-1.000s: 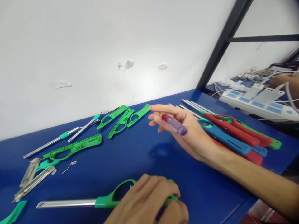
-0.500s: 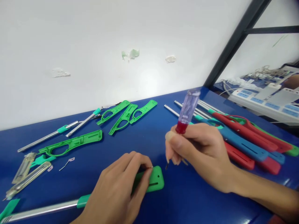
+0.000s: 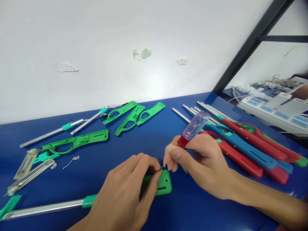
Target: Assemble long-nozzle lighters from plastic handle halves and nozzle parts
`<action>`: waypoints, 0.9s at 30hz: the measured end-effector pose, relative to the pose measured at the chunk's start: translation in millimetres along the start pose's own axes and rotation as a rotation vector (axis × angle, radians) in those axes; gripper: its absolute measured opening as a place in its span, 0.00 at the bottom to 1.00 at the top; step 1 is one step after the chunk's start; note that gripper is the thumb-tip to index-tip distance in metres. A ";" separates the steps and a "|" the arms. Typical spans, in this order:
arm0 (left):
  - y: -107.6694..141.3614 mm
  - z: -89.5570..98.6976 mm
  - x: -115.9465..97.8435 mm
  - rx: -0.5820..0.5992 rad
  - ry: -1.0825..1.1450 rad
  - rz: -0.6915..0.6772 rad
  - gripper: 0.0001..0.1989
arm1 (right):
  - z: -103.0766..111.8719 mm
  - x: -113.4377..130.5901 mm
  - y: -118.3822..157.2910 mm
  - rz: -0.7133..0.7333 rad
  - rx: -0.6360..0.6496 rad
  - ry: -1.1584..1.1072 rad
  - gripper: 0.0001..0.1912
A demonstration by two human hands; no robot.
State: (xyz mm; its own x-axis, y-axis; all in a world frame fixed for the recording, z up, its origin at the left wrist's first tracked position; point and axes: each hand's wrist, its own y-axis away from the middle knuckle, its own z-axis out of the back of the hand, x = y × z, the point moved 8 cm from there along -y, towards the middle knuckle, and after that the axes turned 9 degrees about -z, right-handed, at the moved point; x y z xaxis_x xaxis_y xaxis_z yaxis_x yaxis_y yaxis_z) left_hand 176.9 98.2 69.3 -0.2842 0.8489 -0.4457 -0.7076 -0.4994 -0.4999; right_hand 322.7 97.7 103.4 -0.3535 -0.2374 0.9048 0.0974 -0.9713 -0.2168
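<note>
My left hand (image 3: pixel 127 189) lies over a green lighter (image 3: pixel 165 183) on the blue table and hides most of its handle. Thumb and forefinger pinch a small screw (image 3: pixel 161 169) just above the handle; it is mostly covered. A metal lighter tube (image 3: pixel 55 207) extends to the left from under this hand. My right hand (image 3: pixel 197 157) grips a screwdriver (image 3: pixel 192 128) with a clear purple handle and red collar, tilted to the right. Its tip meets the pinched fingertips; whether it sits in the screw head I cannot tell.
Several green handle halves (image 3: pixel 130 120) and metal tubes (image 3: pixel 45 138) lie at the back left. Clear fuel tanks (image 3: pixel 31 176) and a bent wire piece (image 3: pixel 71 162) sit left. Red and blue lighters (image 3: pixel 243 144) are piled right, before a white power strip (image 3: pixel 274 112).
My right hand has moved left and down, bringing the screwdriver tip to my left fingertips. The screwdriver leans over more. The view has shifted slightly.
</note>
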 end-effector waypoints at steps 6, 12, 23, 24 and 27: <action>0.9 -0.9 2.8 0.004 0.023 0.027 0.07 | 2.6 0.2 0.7 -0.006 -0.020 0.019 0.19; -1.5 3.1 1.9 -0.025 0.024 0.036 0.06 | 4.9 0.5 1.5 -0.011 -0.025 0.034 0.20; -5.4 12.2 -2.0 -0.095 -0.041 0.025 0.07 | 7.0 2.7 6.9 0.065 0.003 -0.099 0.14; -5.6 12.5 -1.7 -0.098 -0.036 0.030 0.07 | 7.9 0.8 6.8 0.047 -0.021 -0.115 0.16; -6.1 13.2 -1.7 -0.102 -0.032 0.034 0.07 | 9.2 -0.4 6.7 0.032 -0.079 -0.130 0.24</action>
State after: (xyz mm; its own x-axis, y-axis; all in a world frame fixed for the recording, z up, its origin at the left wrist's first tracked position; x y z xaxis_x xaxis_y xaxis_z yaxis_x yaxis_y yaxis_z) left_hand 173.1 102.1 82.9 -0.3283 0.8353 -0.4409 -0.6282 -0.5417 -0.5585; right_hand 332.0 91.4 104.9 -0.2271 -0.2698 0.9358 0.0309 -0.9624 -0.2700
